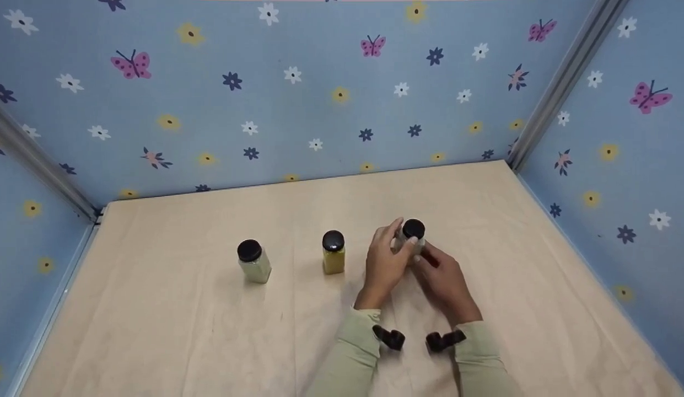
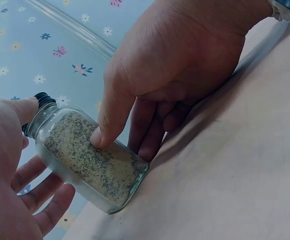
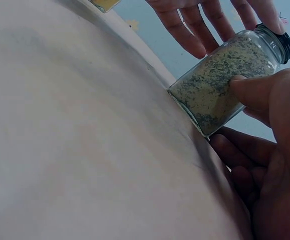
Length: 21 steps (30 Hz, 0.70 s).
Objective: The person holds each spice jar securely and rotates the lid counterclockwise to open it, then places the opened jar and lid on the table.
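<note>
A clear glass spice jar (image 2: 84, 150) with a black cap (image 1: 413, 228) stands on the cloth, filled with greenish-grey flakes over a paler layer. My left hand (image 1: 387, 259) pinches it at the cap, its thumb lying across the cap while the lower fingers spread loosely beside the glass. Lower down, my right hand (image 1: 443, 275) grips the jar's body, thumb (image 3: 247, 92) on one face. The right hand's other fingers curl near the base, partly hidden. In the left wrist view, the jar's bottom edge touches the cloth.
Left of my hands stands a yellow-filled jar (image 1: 334, 262) with a shiny black cap. Farther left is a pale green jar (image 1: 256, 270), also black-capped. The beige cloth (image 1: 154, 309) covers the table, bounded by blue flowered panels (image 1: 297, 110) at the back and sides.
</note>
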### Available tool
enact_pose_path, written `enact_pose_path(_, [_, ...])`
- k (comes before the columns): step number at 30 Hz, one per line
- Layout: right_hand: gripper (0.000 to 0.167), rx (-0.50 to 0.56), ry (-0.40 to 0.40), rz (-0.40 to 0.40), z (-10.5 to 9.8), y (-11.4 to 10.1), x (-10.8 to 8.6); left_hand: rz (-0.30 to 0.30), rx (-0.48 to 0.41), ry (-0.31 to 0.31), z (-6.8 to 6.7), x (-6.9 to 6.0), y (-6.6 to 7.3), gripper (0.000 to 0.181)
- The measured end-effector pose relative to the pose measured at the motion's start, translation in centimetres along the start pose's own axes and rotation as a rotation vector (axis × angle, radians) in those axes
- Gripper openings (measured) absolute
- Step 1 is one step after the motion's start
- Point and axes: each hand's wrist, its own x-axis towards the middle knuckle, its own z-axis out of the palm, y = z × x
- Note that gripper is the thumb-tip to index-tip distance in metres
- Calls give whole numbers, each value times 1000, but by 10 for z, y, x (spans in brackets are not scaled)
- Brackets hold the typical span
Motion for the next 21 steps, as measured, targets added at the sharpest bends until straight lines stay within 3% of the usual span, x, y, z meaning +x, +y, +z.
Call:
enact_pose_path(7, [59, 45, -13, 39, 0, -2, -1, -4, 27, -16, 0, 1, 2, 50])
enact_pose_path(21, [53, 26, 2, 23, 1, -1, 0, 22, -8, 36, -2, 2, -1, 42])
